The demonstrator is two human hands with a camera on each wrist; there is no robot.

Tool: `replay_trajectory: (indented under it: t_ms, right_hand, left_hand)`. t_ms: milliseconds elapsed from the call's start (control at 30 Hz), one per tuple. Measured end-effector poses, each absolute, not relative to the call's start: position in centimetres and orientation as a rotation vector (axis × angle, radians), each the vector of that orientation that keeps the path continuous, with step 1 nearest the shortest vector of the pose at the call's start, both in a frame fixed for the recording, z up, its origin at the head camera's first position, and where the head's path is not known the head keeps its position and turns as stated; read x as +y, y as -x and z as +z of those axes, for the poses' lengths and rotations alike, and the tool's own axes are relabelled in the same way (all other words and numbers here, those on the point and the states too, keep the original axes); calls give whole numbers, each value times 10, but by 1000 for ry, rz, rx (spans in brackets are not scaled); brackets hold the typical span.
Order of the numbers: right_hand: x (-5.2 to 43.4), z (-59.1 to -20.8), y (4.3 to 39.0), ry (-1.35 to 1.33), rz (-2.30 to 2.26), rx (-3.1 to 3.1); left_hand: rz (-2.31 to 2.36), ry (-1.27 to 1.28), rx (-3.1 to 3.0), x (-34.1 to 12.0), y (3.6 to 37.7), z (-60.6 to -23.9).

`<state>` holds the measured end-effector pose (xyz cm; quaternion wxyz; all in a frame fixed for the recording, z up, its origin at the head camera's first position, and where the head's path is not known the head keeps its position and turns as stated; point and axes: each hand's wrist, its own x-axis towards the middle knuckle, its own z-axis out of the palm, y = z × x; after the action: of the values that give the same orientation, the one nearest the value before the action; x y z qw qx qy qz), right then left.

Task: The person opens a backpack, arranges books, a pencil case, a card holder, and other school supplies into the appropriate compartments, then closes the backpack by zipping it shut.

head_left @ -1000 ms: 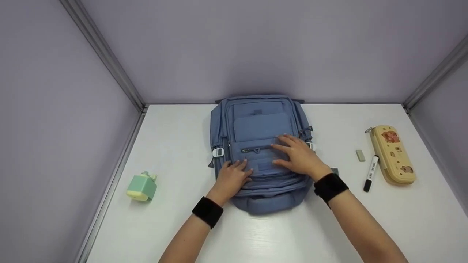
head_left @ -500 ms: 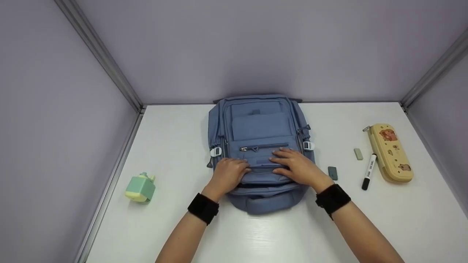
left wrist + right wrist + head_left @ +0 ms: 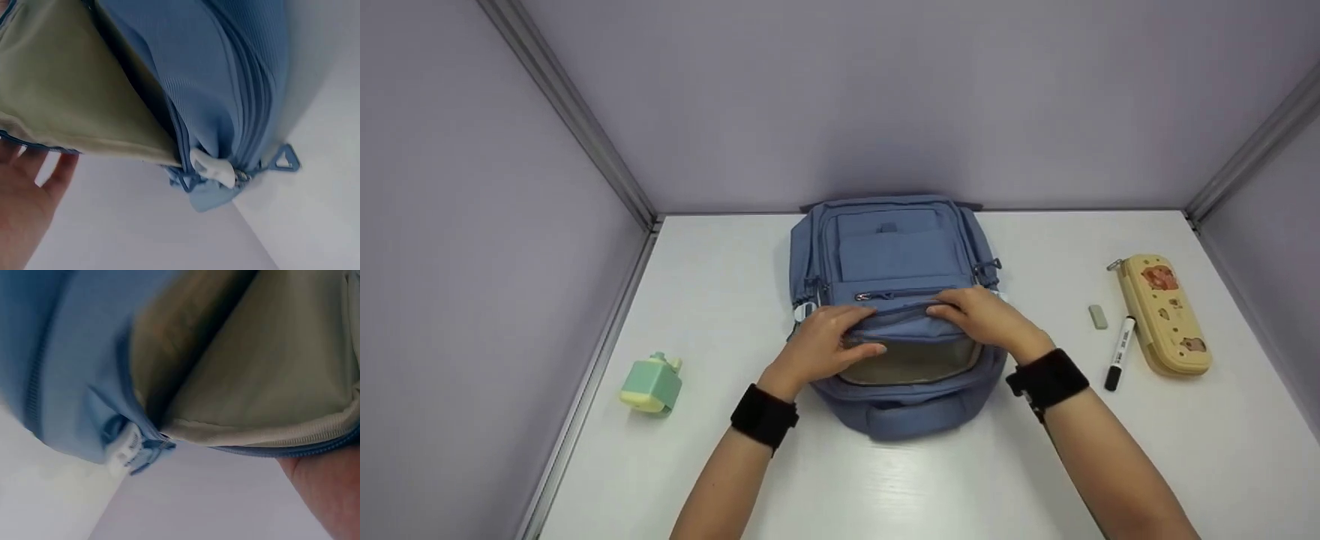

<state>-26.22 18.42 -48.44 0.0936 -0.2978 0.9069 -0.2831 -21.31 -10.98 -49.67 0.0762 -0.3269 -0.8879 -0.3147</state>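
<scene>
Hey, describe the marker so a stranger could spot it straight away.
Find the blue backpack on the white table, then look right to the yellow case. The marker lies along its left side: slim, white, black-capped, unlike the small grey-green block nearby.

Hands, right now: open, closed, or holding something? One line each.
Left hand: holding the flap of the bag.
Right hand: holding the same flap.
</scene>
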Motion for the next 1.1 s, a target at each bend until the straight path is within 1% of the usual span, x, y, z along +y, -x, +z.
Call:
replay_trajectory:
  t_ms: [167,433,700,900,1100]
  right_hand:
    - [182,-468,270,836,-843,2617]
    - [193,-462,273,830,-926,2547]
    - [231,-457,280,757,-1023,2730]
    - [263,-463,281,574,-1049,2844]
    - [295,-472,277,394,-977,2923]
  left_hand:
    - [-961,1010,-2625,-116,218,-496]
    - [-796,972,-2558,-113,229,-500]
    - [-863,851,-2553,-112,242,-493]
    - [-911,764,-2565,-109,254,-480]
    - [-983,709,-2536,-108,266,-470]
